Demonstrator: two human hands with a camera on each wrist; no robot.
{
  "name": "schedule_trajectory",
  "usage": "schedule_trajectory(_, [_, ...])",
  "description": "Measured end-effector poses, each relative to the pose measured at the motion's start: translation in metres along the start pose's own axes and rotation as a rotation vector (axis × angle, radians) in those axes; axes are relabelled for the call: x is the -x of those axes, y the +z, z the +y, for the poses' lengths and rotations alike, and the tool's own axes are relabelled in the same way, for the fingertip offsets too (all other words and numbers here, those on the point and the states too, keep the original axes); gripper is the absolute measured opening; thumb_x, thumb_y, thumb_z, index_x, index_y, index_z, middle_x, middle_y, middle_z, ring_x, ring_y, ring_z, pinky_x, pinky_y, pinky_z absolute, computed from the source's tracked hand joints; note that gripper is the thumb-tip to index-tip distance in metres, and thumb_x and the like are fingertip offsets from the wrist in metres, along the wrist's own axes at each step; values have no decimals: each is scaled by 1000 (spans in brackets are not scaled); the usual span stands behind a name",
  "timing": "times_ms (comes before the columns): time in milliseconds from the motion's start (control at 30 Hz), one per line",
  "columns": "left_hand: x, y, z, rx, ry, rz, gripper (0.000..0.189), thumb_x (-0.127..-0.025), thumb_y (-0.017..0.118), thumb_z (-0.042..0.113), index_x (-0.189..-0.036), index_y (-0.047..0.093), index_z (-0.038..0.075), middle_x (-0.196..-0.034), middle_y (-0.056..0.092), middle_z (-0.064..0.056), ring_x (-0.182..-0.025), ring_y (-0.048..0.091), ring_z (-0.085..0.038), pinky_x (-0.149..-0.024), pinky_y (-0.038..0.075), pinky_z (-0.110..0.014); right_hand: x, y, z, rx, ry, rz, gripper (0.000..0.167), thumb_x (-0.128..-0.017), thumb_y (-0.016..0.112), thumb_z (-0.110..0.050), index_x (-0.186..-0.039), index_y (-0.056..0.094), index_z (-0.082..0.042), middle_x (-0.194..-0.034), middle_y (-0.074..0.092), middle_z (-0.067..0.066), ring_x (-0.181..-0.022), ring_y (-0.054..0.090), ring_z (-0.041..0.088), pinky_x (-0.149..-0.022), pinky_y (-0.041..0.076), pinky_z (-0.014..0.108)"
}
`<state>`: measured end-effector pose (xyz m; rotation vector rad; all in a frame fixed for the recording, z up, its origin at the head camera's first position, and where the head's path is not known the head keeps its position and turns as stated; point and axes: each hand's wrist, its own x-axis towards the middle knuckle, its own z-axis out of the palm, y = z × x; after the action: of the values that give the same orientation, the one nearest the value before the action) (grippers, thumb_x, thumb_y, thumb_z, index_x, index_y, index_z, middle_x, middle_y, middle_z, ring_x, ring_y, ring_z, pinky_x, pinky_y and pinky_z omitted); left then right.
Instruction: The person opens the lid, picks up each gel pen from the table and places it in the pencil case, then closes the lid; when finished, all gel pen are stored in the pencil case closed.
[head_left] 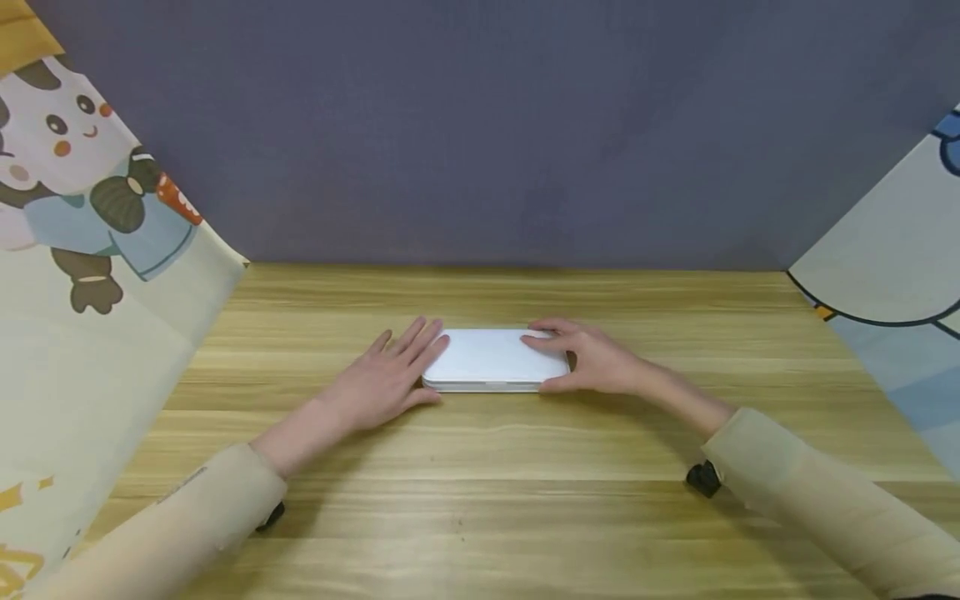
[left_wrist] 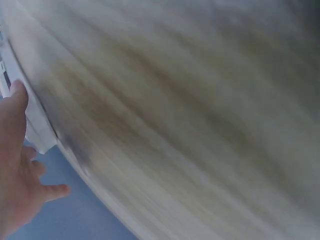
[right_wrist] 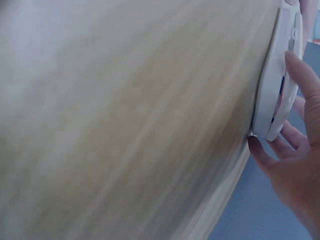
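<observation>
A flat white rectangular case with rounded corners lies lengthwise on the wooden table. My right hand grips its right end, thumb on the near side and other fingers over the top and far side. A narrow gap between lid and base shows at that end of the case in the right wrist view, with something dark and reddish inside. Spread and mostly straight, the fingers of my left hand touch the left end, the thumb at the near corner. The left wrist view catches that thumb against the case's near side.
The wood-grained table stretches out around the case. Behind it rises a dark grey-blue panel. Cartoon-printed panels flank the table, the left one and the right one. Beige sleeves cover both forearms, with small black devices beneath the cuffs.
</observation>
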<state>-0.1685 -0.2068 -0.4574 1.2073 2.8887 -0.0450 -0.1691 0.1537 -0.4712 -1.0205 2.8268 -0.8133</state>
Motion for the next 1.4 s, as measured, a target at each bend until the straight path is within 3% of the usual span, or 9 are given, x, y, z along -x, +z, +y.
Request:
schedule_trajectory(233, [1, 5, 3, -180, 70, 46, 74, -108, 39, 54, -166, 17, 14, -174, 16, -13, -161, 21, -32, -123, 33, -63, 10, 11, -10, 99, -5, 35, 75, -83, 86, -38, -148, 56, -16, -157, 49, 17, -144, 48, 41, -115, 45, 58])
schedule_trajectory(433, [8, 9, 6, -411, 127, 108, 74, -107, 38, 55, -163, 27, 8, -171, 24, -17, -157, 33, -31, -121, 40, -58, 15, 15, -20, 123, 16, 23, 75, -84, 84, -43, -149, 55, -18, -158, 48, 15, -146, 47, 37, -116, 45, 56])
schedule_trajectory(567, [12, 11, 7, -477, 132, 122, 75, -107, 37, 56, -163, 27, 6, -170, 25, -19, -156, 33, -31, -121, 41, -56, 14, 15, -22, 133, 14, 4, 76, -84, 83, -44, -149, 54, -18, -159, 48, 15, -147, 46, 37, -116, 45, 57])
schedule_trajectory(733, [15, 11, 7, -474, 119, 128, 75, -107, 37, 56, -163, 26, 7, -171, 24, -18, -156, 34, -31, -120, 41, -56, 12, 13, -26, 120, 16, -3, 78, -83, 84, -43, -150, 53, -18, -160, 46, 16, -148, 45, 38, -116, 45, 58])
schedule_trajectory(1400, [8, 5, 14, -276, 64, 99, 72, -108, 43, 52, -166, 20, 14, -172, 21, -15, -156, 34, -33, -116, 44, -59, 17, 15, -20, 118, 27, 31, 81, -82, 85, -43, -151, 52, -17, -162, 45, 15, -149, 44, 37, -116, 45, 56])
